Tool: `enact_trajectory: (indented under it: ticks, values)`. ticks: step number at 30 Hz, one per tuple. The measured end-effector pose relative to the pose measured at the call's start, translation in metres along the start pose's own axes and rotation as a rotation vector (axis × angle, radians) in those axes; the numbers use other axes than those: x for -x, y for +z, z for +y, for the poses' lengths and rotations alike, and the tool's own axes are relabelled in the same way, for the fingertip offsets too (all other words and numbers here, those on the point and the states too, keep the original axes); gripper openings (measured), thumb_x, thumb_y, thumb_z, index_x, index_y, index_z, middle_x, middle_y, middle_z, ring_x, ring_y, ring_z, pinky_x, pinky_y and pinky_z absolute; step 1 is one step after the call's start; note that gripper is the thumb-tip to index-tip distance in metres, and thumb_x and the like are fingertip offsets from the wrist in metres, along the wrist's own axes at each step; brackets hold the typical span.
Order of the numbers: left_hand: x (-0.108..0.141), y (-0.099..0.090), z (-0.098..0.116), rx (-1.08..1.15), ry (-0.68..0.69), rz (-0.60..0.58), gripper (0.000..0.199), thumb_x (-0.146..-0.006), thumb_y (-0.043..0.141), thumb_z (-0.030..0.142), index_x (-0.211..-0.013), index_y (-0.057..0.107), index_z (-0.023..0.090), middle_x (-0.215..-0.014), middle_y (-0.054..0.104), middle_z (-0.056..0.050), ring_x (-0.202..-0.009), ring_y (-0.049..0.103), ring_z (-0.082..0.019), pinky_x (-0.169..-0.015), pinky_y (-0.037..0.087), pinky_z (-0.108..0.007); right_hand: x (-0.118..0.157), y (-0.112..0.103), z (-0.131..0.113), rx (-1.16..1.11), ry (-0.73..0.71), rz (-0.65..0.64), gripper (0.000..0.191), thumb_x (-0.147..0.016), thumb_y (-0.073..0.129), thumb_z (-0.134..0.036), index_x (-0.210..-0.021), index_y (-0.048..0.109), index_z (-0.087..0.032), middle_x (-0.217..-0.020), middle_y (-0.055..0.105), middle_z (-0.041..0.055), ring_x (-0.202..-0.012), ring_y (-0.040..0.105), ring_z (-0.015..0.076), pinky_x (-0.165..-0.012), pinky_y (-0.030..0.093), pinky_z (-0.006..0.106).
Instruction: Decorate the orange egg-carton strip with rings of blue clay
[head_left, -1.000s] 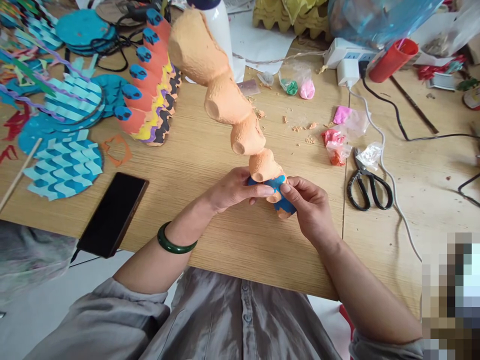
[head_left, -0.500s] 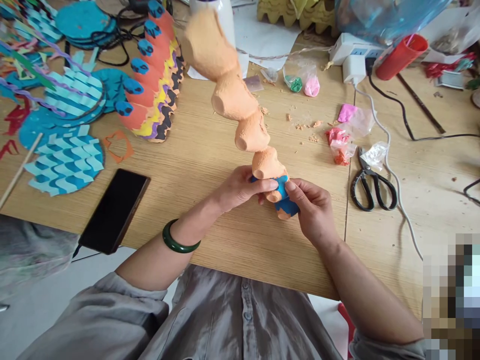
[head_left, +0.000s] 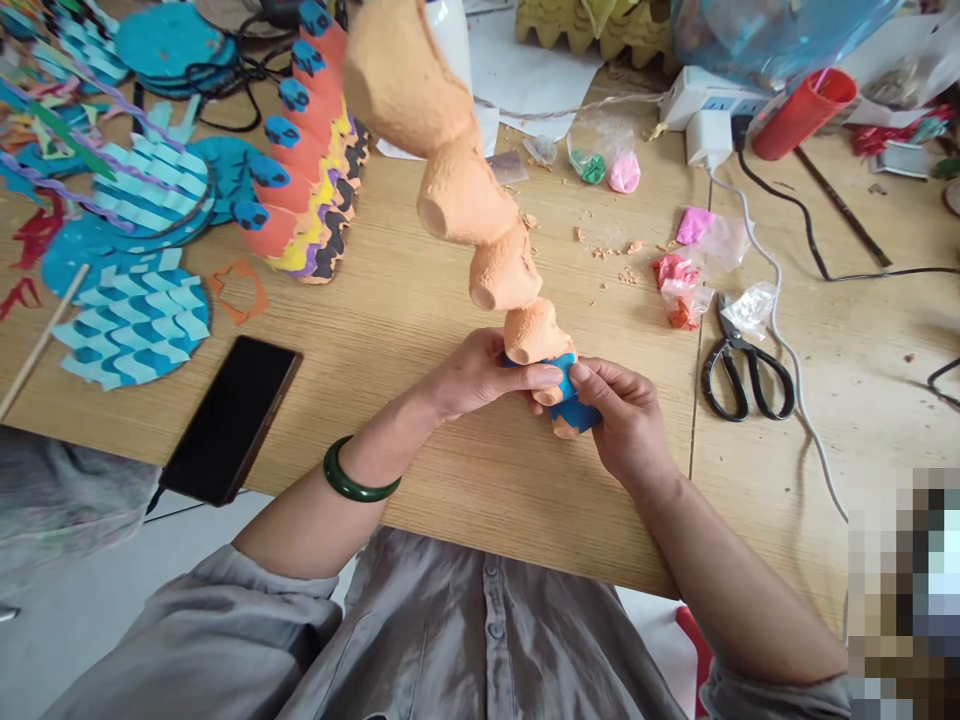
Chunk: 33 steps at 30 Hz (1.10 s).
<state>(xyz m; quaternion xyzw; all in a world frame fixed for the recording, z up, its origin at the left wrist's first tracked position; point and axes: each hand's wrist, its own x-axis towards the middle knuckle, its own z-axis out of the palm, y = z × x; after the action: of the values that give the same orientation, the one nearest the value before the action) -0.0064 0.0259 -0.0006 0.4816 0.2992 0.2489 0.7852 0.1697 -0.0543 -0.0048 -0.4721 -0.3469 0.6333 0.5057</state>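
Note:
An orange egg carton strip rises tilted in front of me, its wide end up at the back and its narrow end down towards me. Blue clay covers part of the lowest cups, with orange tips showing through. My left hand is closed around the strip near its lower end, the thumb lying across a cup. On the other side, my right hand pinches the blue-covered edge, thumb pressed on the clay. The fingers behind the strip are partly hidden.
Left stand a painted egg carton caterpillar, blue paper discs and a phone. At right lie black scissors, bagged red clay, a white cable and a power strip. Orange crumbs dot the table.
The strip's upper end has tipped a little to the left and closer to me. Both hands keep nearly the same place and grip.

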Motion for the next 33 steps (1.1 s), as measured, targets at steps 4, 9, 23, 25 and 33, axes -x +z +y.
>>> enact_trajectory:
  ticks: [4, 9, 23, 25, 33]
  values:
    - [0.0009, -0.0013, -0.0029, 0.115, -0.015, -0.033, 0.029, -0.075, 0.09, 0.033, -0.088, 0.075, 0.012, -0.08, 0.077, -0.005, -0.069, 0.072, -0.015, -0.067, 0.061, -0.028, -0.0018, -0.0001, 0.0004, -0.086, 0.035, 0.036, 0.032, -0.087, 0.08, -0.047, -0.07, 0.074, -0.021, -0.065, 0.073, -0.0013, -0.046, 0.06, 0.0096, -0.041, 0.047, 0.019]
    - [0.0006, -0.0012, -0.0044, 0.241, -0.059, -0.102, 0.027, -0.076, 0.09, 0.03, -0.091, 0.076, 0.012, -0.084, 0.078, -0.005, -0.073, 0.074, -0.015, -0.072, 0.063, -0.029, -0.0052, -0.0009, -0.001, -0.12, 0.064, 0.068, 0.033, -0.08, 0.085, -0.051, -0.07, 0.075, -0.021, -0.062, 0.072, -0.0013, -0.045, 0.06, 0.0099, -0.038, 0.047, 0.019]
    - [-0.0007, 0.0039, -0.0048, 0.09, -0.004, 0.014, 0.024, -0.069, 0.091, 0.022, -0.084, 0.074, 0.013, -0.078, 0.07, 0.0, -0.076, 0.065, -0.011, -0.076, 0.056, -0.025, 0.0007, -0.0003, -0.0036, 0.188, -0.054, 0.104, 0.031, -0.088, 0.079, -0.051, -0.078, 0.077, -0.022, -0.065, 0.072, -0.0018, -0.047, 0.058, 0.009, -0.044, 0.045, 0.021]
    - [-0.0011, 0.0031, -0.0043, 0.139, -0.047, 0.012, 0.026, -0.068, 0.091, 0.021, -0.086, 0.075, 0.013, -0.081, 0.073, -0.002, -0.078, 0.068, -0.013, -0.079, 0.058, -0.028, 0.0, -0.0017, -0.0023, 0.17, -0.034, 0.103, 0.031, -0.087, 0.079, -0.052, -0.078, 0.077, -0.022, -0.064, 0.072, -0.0017, -0.046, 0.058, 0.0094, -0.044, 0.045, 0.021]
    - [-0.0001, -0.0019, -0.0035, 0.261, -0.105, -0.048, 0.035, -0.067, 0.096, 0.025, -0.094, 0.077, 0.013, -0.089, 0.078, -0.005, -0.084, 0.075, -0.017, -0.086, 0.062, -0.035, -0.0041, -0.0054, -0.0037, -0.002, 0.061, 0.089, 0.037, -0.08, 0.083, -0.055, -0.071, 0.071, -0.021, -0.061, 0.07, -0.0016, -0.041, 0.056, 0.0101, -0.037, 0.043, 0.022]
